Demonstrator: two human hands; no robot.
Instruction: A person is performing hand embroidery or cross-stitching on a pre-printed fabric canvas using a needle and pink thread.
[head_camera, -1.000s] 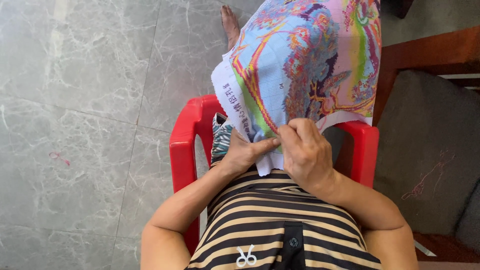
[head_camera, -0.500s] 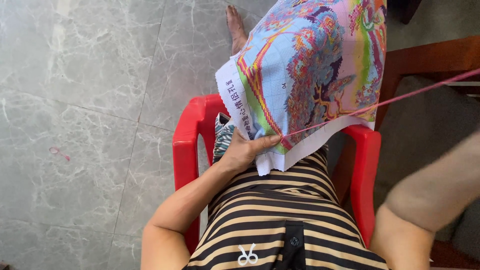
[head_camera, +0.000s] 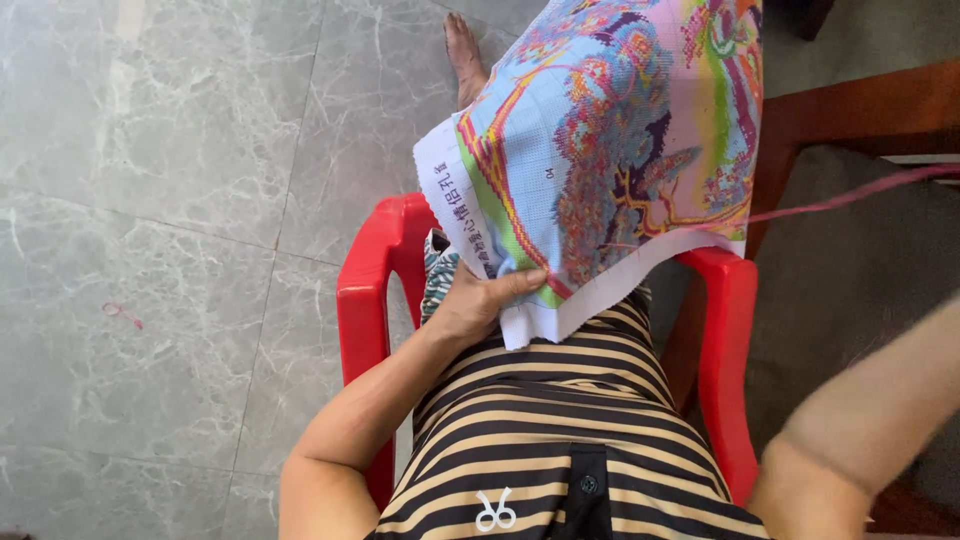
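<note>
The grey stone floor (head_camera: 150, 200) fills the left side of the view. A red plastic chair (head_camera: 365, 300) stands on it, and the person sits in this chair in a striped shirt (head_camera: 540, 420). A bare foot (head_camera: 463, 55) shows at the top, past the cloth.

The big stitched cloth (head_camera: 620, 140) lies over the person's lap. It is full of bright colours, with a white edge on the near side. Its long side runs up and away from the body, toward the top right corner of the view.

The left hand (head_camera: 480, 300) is at the near left corner of the cloth. The thumb lies flat on top and presses the edge down, with the fingers tucked under, so the hand pinches the cloth.

A thin pink thread (head_camera: 850, 195) comes out of the cloth near its right side and runs tight to the right edge of the view. Only the right forearm shows, low on the right. The right hand itself is out of the view, so I cannot tell how it is held. The left hand is the one nearer to the cloth.
</note>
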